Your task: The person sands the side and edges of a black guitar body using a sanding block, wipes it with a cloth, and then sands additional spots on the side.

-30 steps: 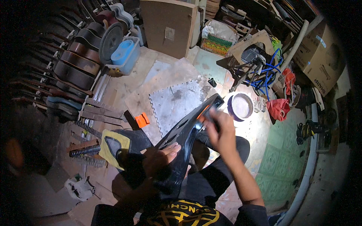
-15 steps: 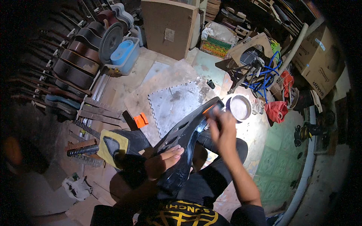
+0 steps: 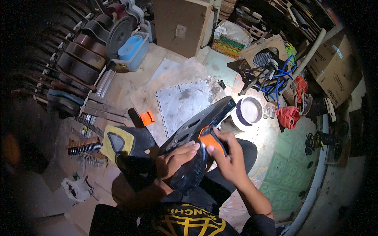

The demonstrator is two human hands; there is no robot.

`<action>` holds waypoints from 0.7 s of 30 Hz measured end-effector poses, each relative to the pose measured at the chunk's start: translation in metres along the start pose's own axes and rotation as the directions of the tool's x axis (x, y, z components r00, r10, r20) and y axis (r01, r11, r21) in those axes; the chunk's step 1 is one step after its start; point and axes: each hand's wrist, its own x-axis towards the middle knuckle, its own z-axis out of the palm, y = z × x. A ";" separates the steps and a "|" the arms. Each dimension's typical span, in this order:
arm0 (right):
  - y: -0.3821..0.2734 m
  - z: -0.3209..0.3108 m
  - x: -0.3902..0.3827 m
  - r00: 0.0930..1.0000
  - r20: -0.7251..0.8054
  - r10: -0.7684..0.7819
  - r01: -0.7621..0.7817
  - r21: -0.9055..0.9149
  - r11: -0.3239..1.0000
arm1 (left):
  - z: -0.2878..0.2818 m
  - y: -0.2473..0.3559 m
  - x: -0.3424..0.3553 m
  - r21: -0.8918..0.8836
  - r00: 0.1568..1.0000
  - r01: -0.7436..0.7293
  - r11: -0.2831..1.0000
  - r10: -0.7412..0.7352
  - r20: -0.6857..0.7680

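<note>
A black guitar body [image 3: 189,173] with cut-out cavities stands tilted on edge across my lap, its far end reaching toward the tub. My left hand [image 3: 175,159] lies over its upper edge, fingers together, holding it steady. An orange sanding block [image 3: 210,141] with a dark side is gripped between the thumb and fingers of my right hand [image 3: 228,157]. The block is against the right-hand face of the guitar body, close to my left fingertips. Its working face is hidden.
Just beyond the guitar body stands a round white tub [image 3: 252,111] of pale liquid. A grey foam mat [image 3: 185,102] and another orange piece [image 3: 147,117] lie on the floor. Guitars [image 3: 80,57] hang in a row at the left. Blue hose [image 3: 281,74] lies tangled at the right.
My right hand has drawn the orange block nearer to me along the guitar body, from its far end to near my left hand. The body has tilted slightly.
</note>
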 end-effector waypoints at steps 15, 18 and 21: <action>-0.034 -0.011 0.009 0.995 -0.060 0.080 -0.078 0.042 0.996 | -0.002 0.030 0.044 0.217 0.996 -0.045 0.975 0.061 -0.069; -0.075 -0.018 -0.017 0.966 -0.019 -0.259 0.248 -0.231 0.941 | -0.004 0.026 0.055 0.219 0.993 -0.078 0.973 0.095 -0.069; -0.063 -0.016 0.001 0.987 -0.041 -0.153 0.144 -0.173 0.974 | 0.000 0.035 0.056 0.174 0.999 0.027 0.984 -0.020 -0.038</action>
